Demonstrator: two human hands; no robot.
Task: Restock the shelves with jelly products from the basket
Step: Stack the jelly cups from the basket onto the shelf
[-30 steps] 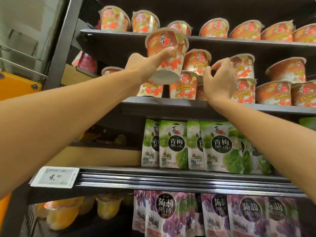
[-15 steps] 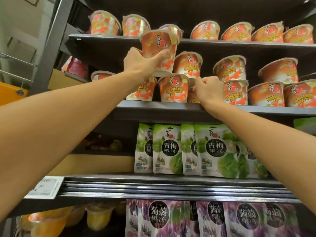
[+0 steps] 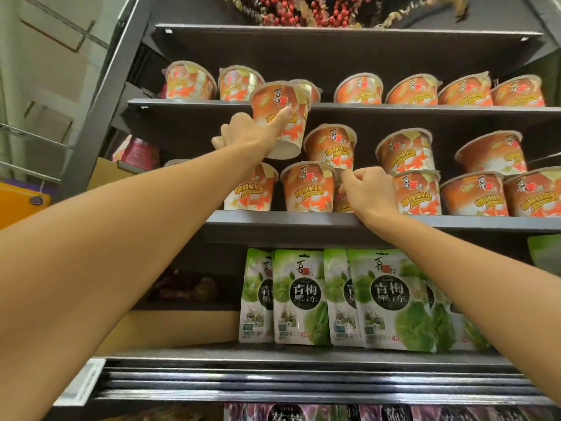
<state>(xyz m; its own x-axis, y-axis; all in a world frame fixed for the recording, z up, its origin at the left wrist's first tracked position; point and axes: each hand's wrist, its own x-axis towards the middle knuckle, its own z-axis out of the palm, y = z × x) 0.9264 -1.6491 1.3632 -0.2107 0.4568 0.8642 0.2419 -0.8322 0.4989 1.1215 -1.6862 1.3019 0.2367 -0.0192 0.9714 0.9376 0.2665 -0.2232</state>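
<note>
- The middle shelf carries orange jelly cups stacked two high along its front edge.
- Green pouches stand upright on the shelf below.
- The left hand wraps a raised cup above the shelf's left end, probably to top the stack.
- The right hand has curled fingers pinching a half-hidden cup at the front edge, likely steadying it.
- No basket is in view.

Of the left hand, the fingers are hidden behind the held cup. Just behind that cup, a second cup is mostly covered. Below right of the held cup, a third cup is masked by the right hand, whose grip cannot be judged. Far below, purple pouches are cut by the frame edge; below left, a price tag is blurred unreadable.
</note>
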